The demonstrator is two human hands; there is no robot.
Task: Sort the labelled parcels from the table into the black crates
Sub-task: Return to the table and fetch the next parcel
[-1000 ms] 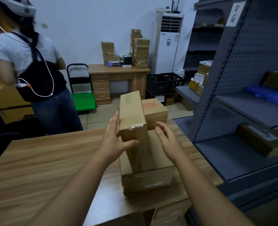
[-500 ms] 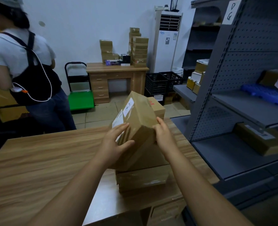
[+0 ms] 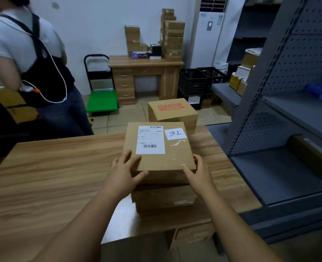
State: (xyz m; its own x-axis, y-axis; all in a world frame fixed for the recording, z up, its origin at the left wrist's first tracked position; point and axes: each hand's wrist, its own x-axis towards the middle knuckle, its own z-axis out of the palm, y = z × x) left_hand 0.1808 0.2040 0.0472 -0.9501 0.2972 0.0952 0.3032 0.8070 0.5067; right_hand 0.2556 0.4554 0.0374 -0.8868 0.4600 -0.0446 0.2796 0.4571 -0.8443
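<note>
Head view is showing a labelled parcel (image 3: 159, 146) lying flat, label side up, on top of a lower carton (image 3: 164, 197) at the right part of the wooden table (image 3: 48, 176). It is sitting directly ahead of the person, between the two hands and slightly beyond them. Its top face is reading nearly square, with perhaps a slightly longer run left to right — hard to call under the wide lens. A white shipping label (image 3: 150, 139) is facing up, and a small handwritten tag (image 3: 175, 133) is sitting beside it toward the far right corner.

Left hand (image 3: 125, 172) is resting on the near left corner, fingers spread on the top face and thumb reaching along the front edge, not wrapped round anything. Right hand (image 3: 198, 173) is touching the near right corner, fingers fairly straight and lightly bent at the edge. Both hands are wide rather than clenched — framing the box, not pinching it. Neither is clearly nearer; the pair are flanking it about evenly.

A MAKEUP box (image 3: 172, 112) is standing just behind the parcel. The black crates (image 3: 201, 81) are well apart from it, on the floor ahead and to the right, past the far edge of the table and next to a wooden desk (image 3: 145, 78).

Judgement: the parcel is being read or squared up; the carry looks like a two-handed lift forward and rightward, clear of the box behind it. Another person (image 3: 33, 59) is standing at far left.
</note>
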